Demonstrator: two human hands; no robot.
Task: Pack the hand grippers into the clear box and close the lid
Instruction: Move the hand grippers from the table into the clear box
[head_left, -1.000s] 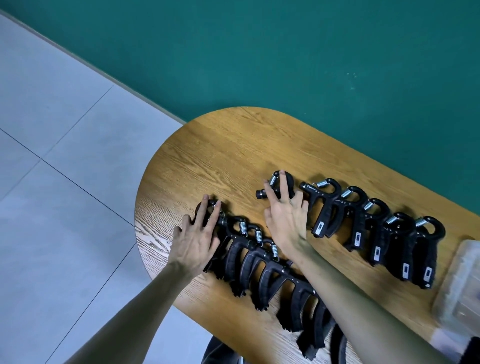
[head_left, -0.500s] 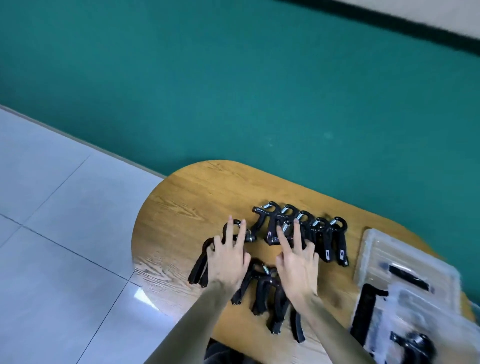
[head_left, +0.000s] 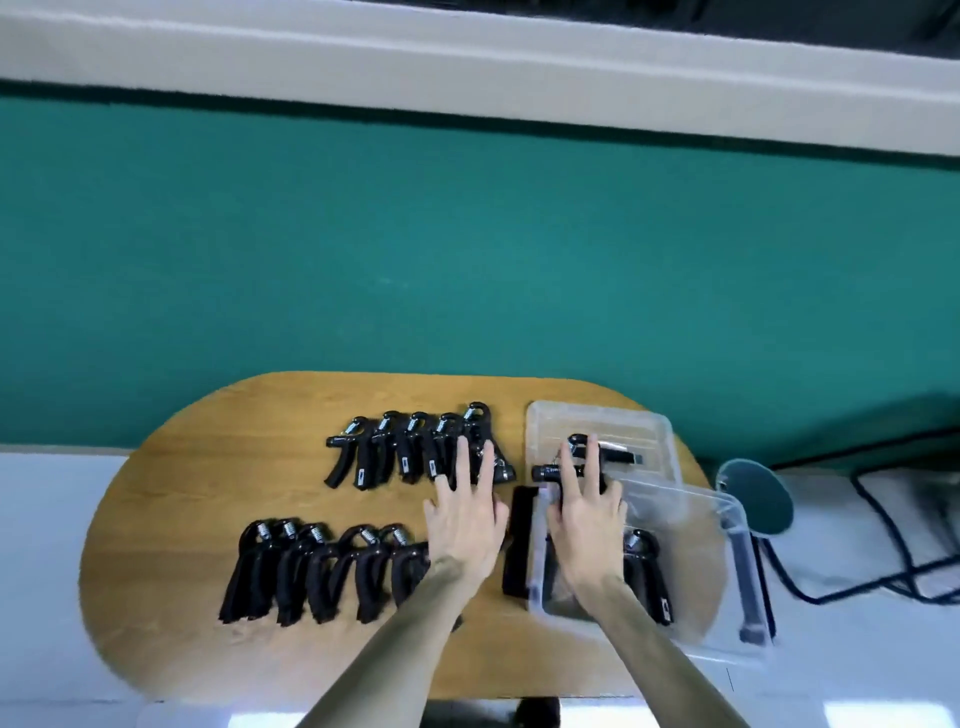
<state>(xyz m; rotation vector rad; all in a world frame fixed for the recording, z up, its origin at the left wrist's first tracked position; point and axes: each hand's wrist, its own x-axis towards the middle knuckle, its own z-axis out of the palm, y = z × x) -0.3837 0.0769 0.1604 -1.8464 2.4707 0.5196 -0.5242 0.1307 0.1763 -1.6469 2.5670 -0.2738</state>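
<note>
Packing looks barely begun: one hand gripper (head_left: 647, 579) lies inside the clear box (head_left: 696, 530) at the table's (head_left: 218, 467) right end, while two rows stay outside, a far row (head_left: 410, 449) toward the back edge and a near row (head_left: 322, 569) along the front edge. The lid (head_left: 602, 426) lies off, behind the box. The right hand (head_left: 587, 512) holds another gripper (head_left: 571, 467) over the box's far rim, fingers partly extended. The left hand (head_left: 467, 514) rests flat and spread on the far row's right end. Small white labels on the handles are unreadable.
</note>
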